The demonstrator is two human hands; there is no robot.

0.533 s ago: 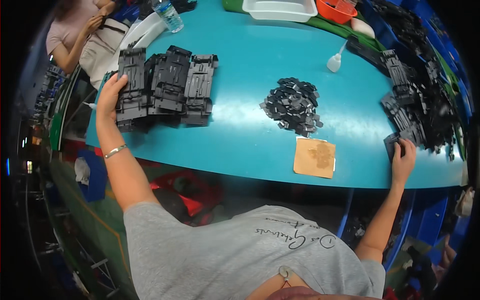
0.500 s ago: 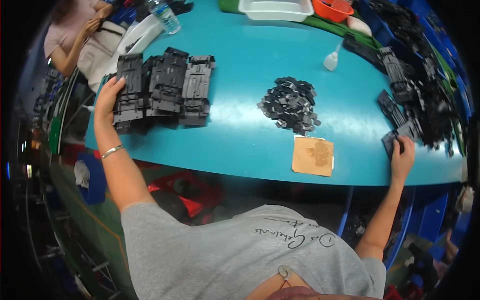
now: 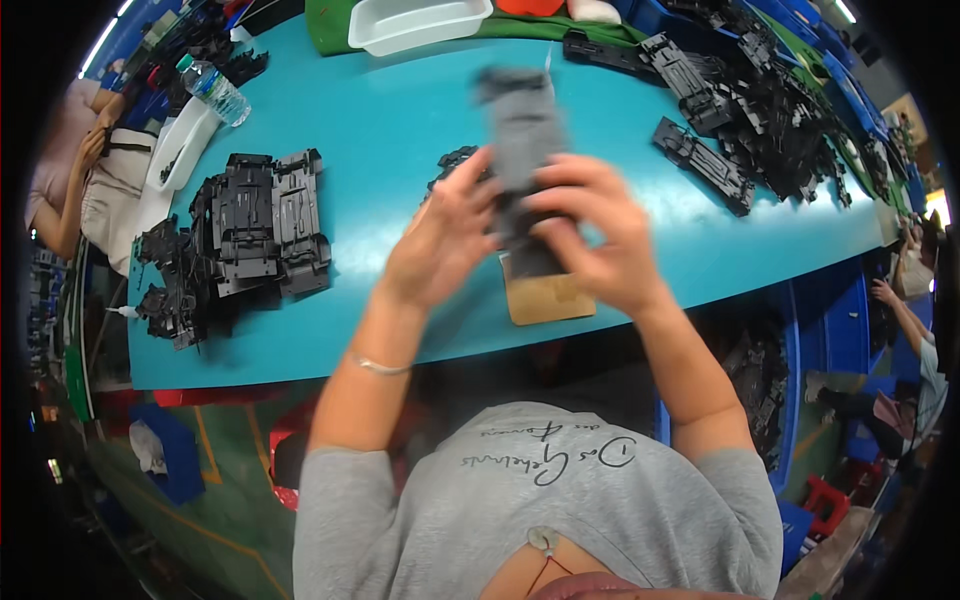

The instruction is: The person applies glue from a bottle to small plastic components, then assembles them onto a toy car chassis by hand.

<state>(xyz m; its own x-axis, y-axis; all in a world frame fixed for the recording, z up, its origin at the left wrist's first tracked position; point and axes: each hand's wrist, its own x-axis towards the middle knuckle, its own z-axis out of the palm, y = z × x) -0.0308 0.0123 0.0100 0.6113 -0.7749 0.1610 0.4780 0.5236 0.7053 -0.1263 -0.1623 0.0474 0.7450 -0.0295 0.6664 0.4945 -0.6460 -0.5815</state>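
Observation:
Over the middle of the table I hold a long black plastic part (image 3: 525, 125), upright and smeared by motion. Its lower half is gripped by my right hand (image 3: 605, 230), thumb and fingers closed on it. My left hand (image 3: 440, 235) is at the part's left side, fingers apart; whether they touch it I cannot tell. Behind the hands is a heap of small black pieces (image 3: 452, 163), mostly hidden. A tan square pad (image 3: 550, 303) lies below the part, partly covered by it.
Similar black parts (image 3: 245, 220) are stacked on the left of the blue-green table (image 3: 380, 130). More black parts (image 3: 705, 165) lie heaped at the right. A white tray (image 3: 420, 25), a water bottle (image 3: 215, 92) and a narrow white tray (image 3: 185, 145) stand farther back. Other people sit at both sides.
My left hand has left the stack at the left and come to the middle. My right hand has brought a black part from the right-hand heap to the middle. The view has shifted.

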